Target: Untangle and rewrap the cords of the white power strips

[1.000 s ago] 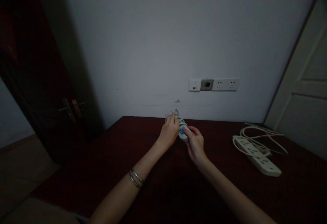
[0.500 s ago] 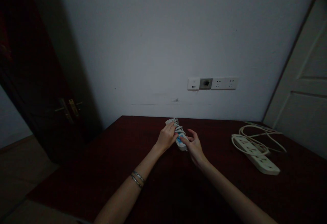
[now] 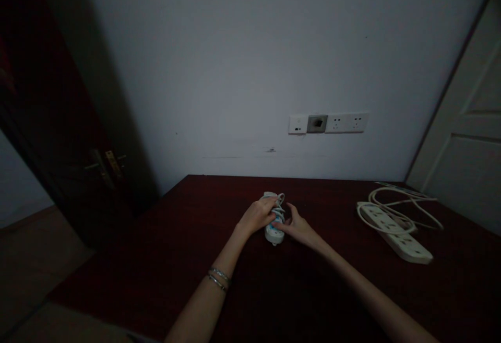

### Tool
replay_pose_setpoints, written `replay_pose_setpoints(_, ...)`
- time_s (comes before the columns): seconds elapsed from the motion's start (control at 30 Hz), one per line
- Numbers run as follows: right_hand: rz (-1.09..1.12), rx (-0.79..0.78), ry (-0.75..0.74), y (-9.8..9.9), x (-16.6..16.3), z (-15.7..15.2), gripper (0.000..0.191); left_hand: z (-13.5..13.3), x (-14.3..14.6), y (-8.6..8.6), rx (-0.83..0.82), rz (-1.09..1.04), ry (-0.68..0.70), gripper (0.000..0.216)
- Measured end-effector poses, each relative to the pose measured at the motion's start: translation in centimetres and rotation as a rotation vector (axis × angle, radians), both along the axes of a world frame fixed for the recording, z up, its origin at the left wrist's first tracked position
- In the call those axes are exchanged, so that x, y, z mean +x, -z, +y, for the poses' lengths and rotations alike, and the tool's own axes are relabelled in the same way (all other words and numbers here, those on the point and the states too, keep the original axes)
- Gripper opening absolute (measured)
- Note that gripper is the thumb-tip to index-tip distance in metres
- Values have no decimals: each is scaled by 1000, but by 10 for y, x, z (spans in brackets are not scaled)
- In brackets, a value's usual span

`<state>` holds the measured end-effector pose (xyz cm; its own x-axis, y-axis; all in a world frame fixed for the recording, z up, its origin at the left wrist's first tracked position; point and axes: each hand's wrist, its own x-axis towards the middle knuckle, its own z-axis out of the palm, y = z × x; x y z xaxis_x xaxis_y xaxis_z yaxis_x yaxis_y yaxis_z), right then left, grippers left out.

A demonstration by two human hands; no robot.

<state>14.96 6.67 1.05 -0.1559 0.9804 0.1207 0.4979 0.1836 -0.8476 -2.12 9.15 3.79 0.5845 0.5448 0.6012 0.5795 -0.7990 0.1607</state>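
A small white power strip (image 3: pixel 274 236) with a blue patch lies on the dark red table, its near end pointing toward me. Its white cord (image 3: pixel 280 200) is bunched along the top and right side. My left hand (image 3: pixel 258 213) is closed over the strip and cord from the left, covering the middle. On the right side, my right hand (image 3: pixel 299 225) has its thumb on the strip near the blue patch, with the fingers curved around the cord side. Two silver bracelets (image 3: pixel 218 276) circle my left wrist.
A larger white power strip (image 3: pixel 409 249) with a loosely coiled cord (image 3: pixel 391 191) lies at the table's right. Wall sockets (image 3: pixel 346 122) sit above the table's back edge. A dark door (image 3: pixel 70 176) stands at left, a pale door (image 3: pixel 469 160) at right.
The small power strip has come nearer to me and turned to lie more straight ahead. Both hands moved with it, and the right hand has closed in on its side.
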Motion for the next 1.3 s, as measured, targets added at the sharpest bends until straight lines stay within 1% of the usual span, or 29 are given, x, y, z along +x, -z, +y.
replay_pose_setpoints(0.07, -141, 232, 39, -8, 2, -5, 92, -2, 0, 2, -6, -12, -1, 47)
replay_pose_setpoints(0.13, -258, 501, 37, -15, 3, -10, 77, -4, -2, 4, -7, -23, -9, 47)
replay_pose_setpoints(0.17, -308, 613, -1, -17, 2, -11, 68, -4, -3, 5, -2, -26, -13, 46)
replay_pose_setpoints(0.23, -380, 777, -109, -19, 2, -9, 56, -5, -5, 8, 22, -23, -14, 42)
replay_pose_setpoints(0.3, -416, 861, -186, -17, 2, -4, 52, -5, -8, 10, 56, -16, -3, 37)
replay_pose_setpoints(0.43, -453, 894, -246, -14, 3, 7, 53, -5, -16, 12, 94, 17, 39, 37)
replay_pose_setpoints(0.57, -518, 902, -256, -20, 2, 8, 48, -4, -23, 13, 110, 54, 57, 36)
replay_pose_setpoints(0.7, -632, 893, -259, -26, -1, 8, 51, -1, -24, 14, 125, 58, 59, 38)
replay_pose_setpoints(0.77, -652, 886, -258, -28, -2, 9, 50, -1, -24, 13, 122, 67, 63, 39)
replay_pose_setpoints(0.87, -650, 902, -272, -29, -2, 12, 45, -4, -24, 9, 98, 100, 62, 41)
replay_pose_setpoints(0.93, -648, 932, -303, -30, -2, 14, 43, -7, -25, 6, 72, 120, 43, 46)
replay_pose_setpoints(1.03, -647, 973, -329, -29, -2, 16, 46, -13, -26, 6, 29, 135, -5, 51)
replay_pose_setpoints(1.17, -639, 978, -354, -29, -2, 18, 49, -19, -25, 12, 10, 103, -87, 51)
replay_pose_setpoints(1.3, -656, 960, -362, -32, -5, 17, 48, -18, -22, 19, 14, 51, -133, 51)
